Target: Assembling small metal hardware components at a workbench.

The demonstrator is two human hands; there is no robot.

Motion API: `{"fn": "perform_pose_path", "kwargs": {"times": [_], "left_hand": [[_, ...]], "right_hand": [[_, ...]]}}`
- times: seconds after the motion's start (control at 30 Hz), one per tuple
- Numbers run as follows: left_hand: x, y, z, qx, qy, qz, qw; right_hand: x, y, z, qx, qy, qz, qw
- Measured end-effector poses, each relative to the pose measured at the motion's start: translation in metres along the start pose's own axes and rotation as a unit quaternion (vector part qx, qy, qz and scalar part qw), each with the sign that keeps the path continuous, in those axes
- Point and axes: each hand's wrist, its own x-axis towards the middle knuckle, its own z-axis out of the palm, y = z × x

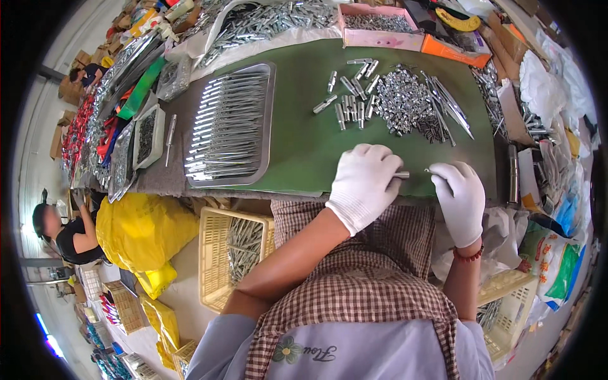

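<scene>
My left hand [368, 185], in a white glove, is closed round a short metal tube [401, 175] whose end sticks out past the fingertips toward the right. My right hand [461, 199], also gloved, pinches a tiny shiny metal piece [428, 170] between thumb and forefinger, a small gap away from the tube. Both are low over the near edge of the green mat [297, 145]. Beyond them lie a heap of small metal fittings [402, 98], several short metal tubes [350, 109], dark little screws [429, 128] and long pointed rods [455, 109].
A metal tray [270, 126] of lined-up slim rods sits left on the table. At the back are a heap of metal parts [278, 28] and a pink box [380, 39]. Yellow crates [212, 253] stand below the table edge. Another person [73, 237] is far left.
</scene>
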Motion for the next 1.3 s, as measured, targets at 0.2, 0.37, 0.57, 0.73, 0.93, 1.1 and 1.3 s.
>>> {"fn": "perform_pose_path", "kwargs": {"times": [0.2,0.37,0.57,0.73,0.93,1.1,1.3], "left_hand": [[-0.009,0.006,0.006,0.006,-0.02,-0.016,1.0],[-0.012,0.008,0.009,0.009,-0.008,-0.023,1.0],[-0.012,0.009,0.01,0.014,-0.008,-0.009,1.0],[-0.012,0.007,0.011,0.014,-0.003,0.003,1.0],[-0.012,0.004,0.011,0.014,0.006,0.017,1.0],[-0.014,0.004,0.012,0.012,0.03,0.022,0.999],[-0.014,0.005,0.012,0.003,0.016,0.015,1.0]], "right_hand": [[-0.004,0.0,0.003,-0.045,-0.035,-0.065,0.996],[-0.003,0.001,0.003,-0.075,-0.032,-0.064,0.995],[0.0,0.004,0.004,-0.05,-0.039,-0.054,0.997],[0.003,0.006,0.011,-0.031,-0.039,-0.077,0.996],[0.026,0.015,0.002,-0.028,0.014,-0.011,0.999],[0.062,0.037,0.013,-0.106,0.033,-0.039,0.993],[0.076,0.043,0.022,-0.163,-0.053,-0.021,0.985]]}}
